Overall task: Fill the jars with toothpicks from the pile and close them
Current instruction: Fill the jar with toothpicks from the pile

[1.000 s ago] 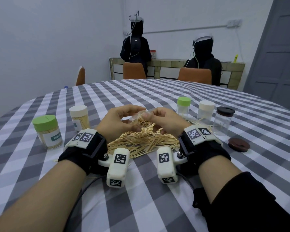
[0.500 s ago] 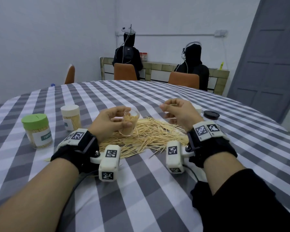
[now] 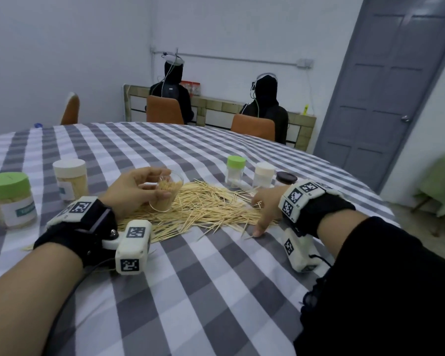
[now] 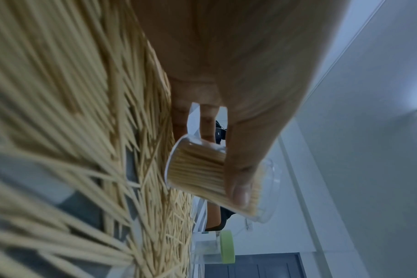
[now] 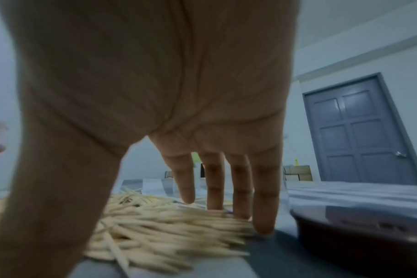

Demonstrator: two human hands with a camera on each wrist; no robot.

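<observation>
Right hand (image 3: 263, 209) now sits low at the centre right of the head view, fingers straight and spread, fingertips (image 5: 262, 225) down on the right edge of the toothpick pile (image 3: 203, 206), thumb on the cloth just below it. Half a second ago it hovered raised beside the jar, fingers curled; a second ago both hands met at the jar mouth. So 1 load has apparently gone in and the hand has dropped for the next, which I judge to mean filling is under way and closing has not begun.

Left hand (image 3: 136, 191), at centre left, stays clamped round the open jar (image 3: 166, 194), thumb along its near side and fingers over the far rim. The jar is tilted, mouth toward the upper right, base just over the left part of the pile; whether it touches the sticks I cannot tell. In the left wrist view it looks well packed with upright toothpicks, so it seems close to full.

Further out, beyond the right hand, 3 small jars stand in a row: a green-capped jar (image 3: 235, 170), a white-capped jar (image 3: 262, 173) and a dark-lidded jar (image 3: 286, 178). A loose brown lid (image 5: 360, 233) lies just right of the fingertips in the right wrist view. At the left edge stand 2 closed, filled jars, a large green-lidded jar (image 3: 9, 199) and a cream-lidded jar (image 3: 71, 178). All rest on the checked tablecloth (image 3: 216, 291).
</observation>
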